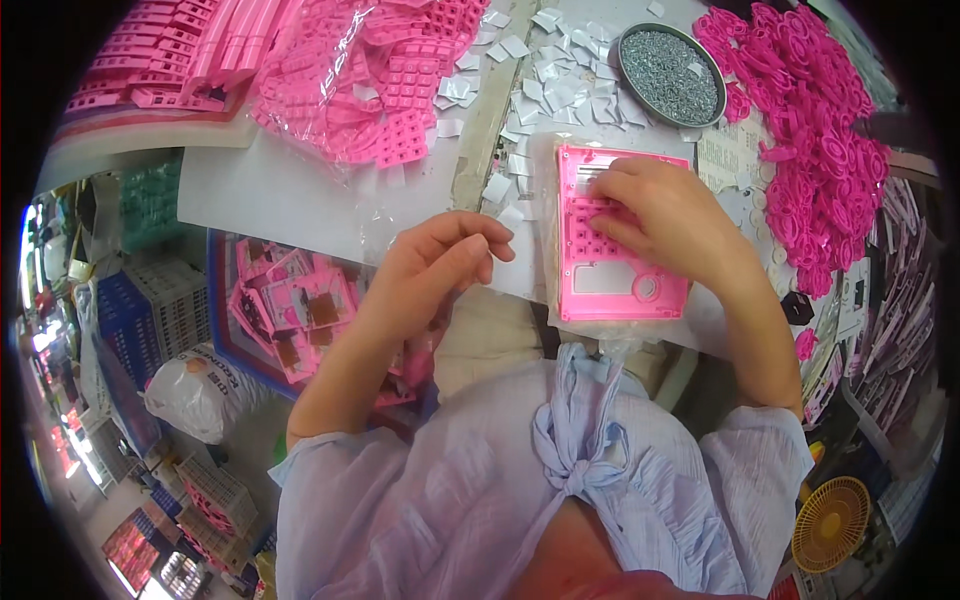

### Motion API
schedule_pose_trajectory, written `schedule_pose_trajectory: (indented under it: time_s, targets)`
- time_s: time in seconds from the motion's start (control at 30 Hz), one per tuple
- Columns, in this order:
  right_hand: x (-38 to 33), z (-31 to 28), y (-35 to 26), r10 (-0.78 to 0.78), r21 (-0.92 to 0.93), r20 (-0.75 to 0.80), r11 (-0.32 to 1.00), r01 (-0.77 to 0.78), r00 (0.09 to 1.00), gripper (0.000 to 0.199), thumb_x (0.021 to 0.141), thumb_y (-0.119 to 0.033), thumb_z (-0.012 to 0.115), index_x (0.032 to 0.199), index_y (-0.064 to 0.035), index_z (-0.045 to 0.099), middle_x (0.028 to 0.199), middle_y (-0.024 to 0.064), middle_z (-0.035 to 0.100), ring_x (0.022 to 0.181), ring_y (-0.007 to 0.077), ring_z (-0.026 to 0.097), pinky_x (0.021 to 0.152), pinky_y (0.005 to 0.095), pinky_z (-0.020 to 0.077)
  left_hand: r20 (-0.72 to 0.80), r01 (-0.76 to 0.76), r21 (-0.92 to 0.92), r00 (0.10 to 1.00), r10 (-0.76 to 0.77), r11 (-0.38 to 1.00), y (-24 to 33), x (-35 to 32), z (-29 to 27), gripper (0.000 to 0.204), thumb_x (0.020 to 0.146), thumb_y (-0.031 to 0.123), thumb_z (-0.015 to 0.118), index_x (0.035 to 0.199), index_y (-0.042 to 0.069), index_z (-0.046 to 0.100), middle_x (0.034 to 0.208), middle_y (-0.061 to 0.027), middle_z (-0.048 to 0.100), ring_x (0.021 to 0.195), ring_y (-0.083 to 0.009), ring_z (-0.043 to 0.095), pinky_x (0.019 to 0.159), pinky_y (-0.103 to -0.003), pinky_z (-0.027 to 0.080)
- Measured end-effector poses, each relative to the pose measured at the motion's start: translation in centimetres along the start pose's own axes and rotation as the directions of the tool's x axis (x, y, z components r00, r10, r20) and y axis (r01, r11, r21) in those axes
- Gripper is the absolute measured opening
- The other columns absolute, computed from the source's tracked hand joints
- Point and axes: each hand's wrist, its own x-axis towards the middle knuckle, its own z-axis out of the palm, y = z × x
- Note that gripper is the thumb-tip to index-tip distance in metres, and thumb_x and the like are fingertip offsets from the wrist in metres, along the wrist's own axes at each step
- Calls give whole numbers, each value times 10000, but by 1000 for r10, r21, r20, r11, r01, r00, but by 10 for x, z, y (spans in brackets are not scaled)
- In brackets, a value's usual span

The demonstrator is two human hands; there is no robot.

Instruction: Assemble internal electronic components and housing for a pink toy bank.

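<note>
A pink rectangular plastic casing point(622, 310) lies at the table's near edge, on a stack wrapped in clear plastic. It has a round ring and an oblong window in its near half. A pink keypad grid point(585, 240) sits inside it. My right hand point(670, 215) is over the casing, its bent fingers and thumb on the keypad's far part; the fingers cover some of it. Left of the casing, my left hand point(430, 265) hovers with loosely curled fingers apart and nothing visible in them.
Pink keypad grids point(400, 75) in clear plastic lie at the far left, beside stacked pink casings point(150, 60). White paper squares point(565, 75) are scattered beside a round tin of small metal parts point(665, 80). Pink ring-shaped parts point(800, 110) are heaped right. A blue-rimmed bin point(225, 335) stands below left.
</note>
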Motion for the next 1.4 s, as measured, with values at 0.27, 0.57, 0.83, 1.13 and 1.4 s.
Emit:
schedule_pose_trajectory:
  time_s: [0.27, 0.57, 0.83, 1.13, 1.4]
  targets:
    - [-43, 16, -24, -204, -150, -189, 973, 177, 961, 755, 767, -293, 798, 1414, -28, 513, 1442, 184, 514, 1328, 417, 489, 1047, 509, 435, -91, -213, 252, 966, 242, 944, 46, -1, -5, 238, 1011, 74, 554, 1200, -38, 642, 1057, -84, 703, 870, -92, 603, 797, -238, 490]
    - [-45, 45, -45, -58, -300, 66, 951, 75, 996, 1126, 770, -677, 676, 1492, 119, 340, 1611, 290, 273, 1524, 433, 226, 1185, 664, 164, -150, -121, 902, 812, 565, 414, 201, 212, -89, 241, 925, 173, 596, 972, -25, 727, 791, -154, 698, 658, -269, 665, 618, -441, 524]
    - [-49, 52, -37, -77, -260, 0, 963, 74, 997, 1097, 774, -664, 695, 1489, 100, 363, 1608, 270, 298, 1533, 400, 231, 1197, 649, 146, -656, 403, 726, 648, 386, 558, 185, 397, -78, 567, 844, 433, 704, 1326, 137, 667, 1359, -114, 659, 1295, -300, 585, 1062, -501, 362]
    - [-58, 49, -16, -203, 11, -367, 975, 222, 908, 884, 817, -601, 703, 1418, 20, 517, 1519, 234, 444, 1436, 402, 387, 1163, 591, 288, 227, -486, 822, -201, 953, -298, 225, 298, -16, 187, 863, 202, 644, 831, 46, 741, 733, -136, 684, 712, -304, 663, 751, -436, 517]
    - [2, -1, 26, 268, 820, -451, 501, 277, 851, 373, 1052, -306, 516, 1086, 16, 701, 924, 66, 691, 842, 137, 612, 765, 288, 489, 101, -554, 831, 235, 967, 48, 146, 230, -21, 143, 893, 107, 726, 1024, 50, 718, 920, -81, 710, 833, -212, 673, 731, -310, 514]
